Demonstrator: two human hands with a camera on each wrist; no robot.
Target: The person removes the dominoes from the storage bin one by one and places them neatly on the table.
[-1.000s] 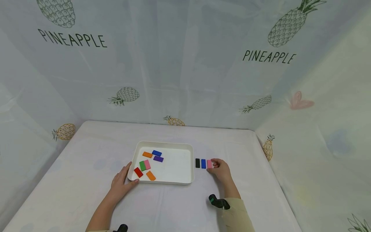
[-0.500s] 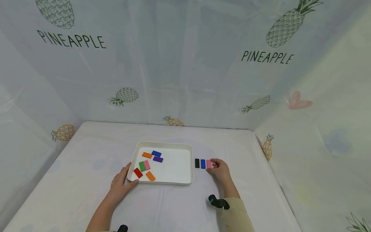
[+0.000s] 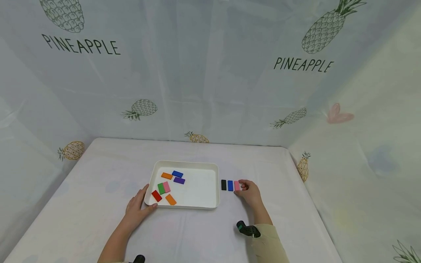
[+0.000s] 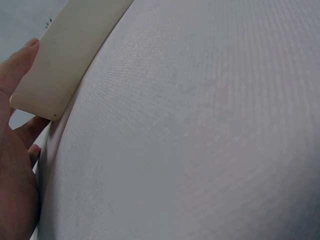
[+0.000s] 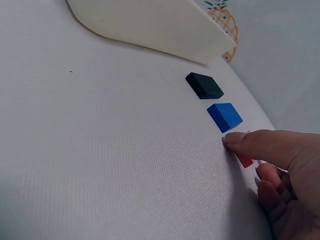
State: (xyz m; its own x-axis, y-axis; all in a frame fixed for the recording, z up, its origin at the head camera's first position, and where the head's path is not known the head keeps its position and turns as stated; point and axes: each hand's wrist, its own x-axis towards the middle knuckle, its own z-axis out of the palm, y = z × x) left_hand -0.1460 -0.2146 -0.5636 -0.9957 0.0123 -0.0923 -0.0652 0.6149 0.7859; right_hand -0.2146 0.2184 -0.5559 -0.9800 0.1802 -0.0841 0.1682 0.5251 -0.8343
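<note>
A white tray [image 3: 197,186] lies on the table, with colored rectangular blocks in its left part: a red block [image 3: 156,195], a green block [image 3: 161,188], a purple block [image 3: 179,180] and others. My left hand [image 3: 135,210] holds the tray's near left corner, thumb on the front wall and fingers along the left side. Right of the tray, a black block [image 3: 223,185], a blue block [image 3: 230,185] and a pink block [image 3: 236,185] form a row. My right hand [image 3: 250,194] pinches the pink block between thumb and forefinger; in the right wrist view the thumb partly hides it.
A pale cloth covers the table [image 3: 197,237]. Pineapple-printed curtains [image 3: 204,73] rise behind the table and at both sides. Also in the tray are two orange blocks, a second blue block [image 3: 177,174] and a second pink block [image 3: 166,187].
The head view has shifted very slightly. Both hands, the tray and the blocks stay where they were.
</note>
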